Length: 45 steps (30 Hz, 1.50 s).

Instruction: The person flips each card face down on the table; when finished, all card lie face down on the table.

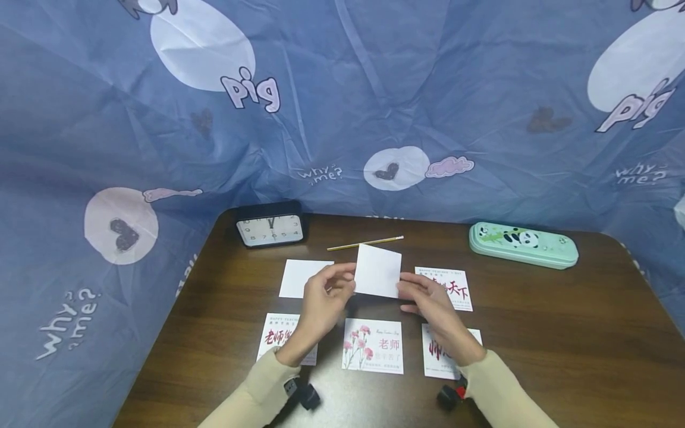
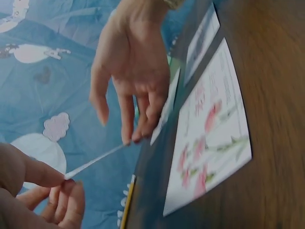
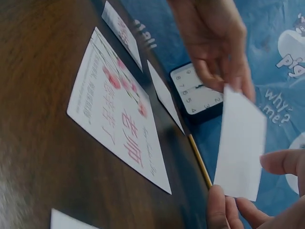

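Note:
A blank white card (image 1: 377, 271) is held up over the table, its plain face toward the head camera. My left hand (image 1: 327, 292) pinches its left edge between thumb and fingers. At the opposite edge my right hand (image 1: 432, 300) touches the card with its fingertips, its thumb apart from the card in the left wrist view. Below lies a card printed with pink carnations (image 1: 372, 346). Another blank card (image 1: 299, 278) lies beyond the left hand, and a card with red lettering (image 1: 278, 330) is partly covered by the left wrist.
Two more red-lettered cards, a far one (image 1: 457, 291) and a near one (image 1: 439, 359), lie around the right arm. A pencil (image 1: 365, 243), a black clock (image 1: 270, 226) and a green panda pencil case (image 1: 523, 244) stand along the back. Behind hangs a blue printed cloth (image 1: 332, 119).

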Available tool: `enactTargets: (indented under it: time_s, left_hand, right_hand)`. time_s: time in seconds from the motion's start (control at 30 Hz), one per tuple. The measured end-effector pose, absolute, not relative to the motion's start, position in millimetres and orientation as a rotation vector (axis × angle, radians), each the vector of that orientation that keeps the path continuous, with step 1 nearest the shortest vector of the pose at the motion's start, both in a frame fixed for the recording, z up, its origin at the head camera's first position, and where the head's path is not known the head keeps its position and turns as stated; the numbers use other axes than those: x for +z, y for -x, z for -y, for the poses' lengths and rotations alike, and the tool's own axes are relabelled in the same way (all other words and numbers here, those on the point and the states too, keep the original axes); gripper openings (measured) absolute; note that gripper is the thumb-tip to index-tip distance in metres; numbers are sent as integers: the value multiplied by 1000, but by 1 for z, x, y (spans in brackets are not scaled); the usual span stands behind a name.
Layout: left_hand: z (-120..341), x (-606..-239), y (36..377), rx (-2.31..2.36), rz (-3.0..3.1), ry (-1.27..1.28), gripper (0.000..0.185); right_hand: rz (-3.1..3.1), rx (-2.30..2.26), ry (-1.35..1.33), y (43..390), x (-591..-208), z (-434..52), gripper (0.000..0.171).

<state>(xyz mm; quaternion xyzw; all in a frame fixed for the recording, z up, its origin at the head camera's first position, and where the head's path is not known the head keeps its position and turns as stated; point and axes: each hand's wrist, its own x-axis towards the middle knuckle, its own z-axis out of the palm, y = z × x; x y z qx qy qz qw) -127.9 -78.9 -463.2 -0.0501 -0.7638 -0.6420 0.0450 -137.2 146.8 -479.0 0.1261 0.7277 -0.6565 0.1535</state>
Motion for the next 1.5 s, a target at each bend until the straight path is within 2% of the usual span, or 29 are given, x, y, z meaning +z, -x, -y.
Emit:
enactTargets:
  time_s: [0.23, 0.5, 1.03, 1.5]
  left_hand:
    - [84, -474, 135, -1658, 2525, 134, 34]
    - [88, -483, 141, -1513, 2745, 206, 34]
    - [87, -486, 151, -1513, 2893, 122, 45]
    - [88, -481, 148, -1496, 2922, 145, 50]
  right_hand:
    - [-2125, -1805, -362, 139, -477, -156, 44]
    - [-2108, -1677, -304, 143, -476, -164, 45]
    - [-2101, -1607, -226, 157, -473, -165, 45]
    - [-2094, -1578, -208, 157, -470, -172, 50]
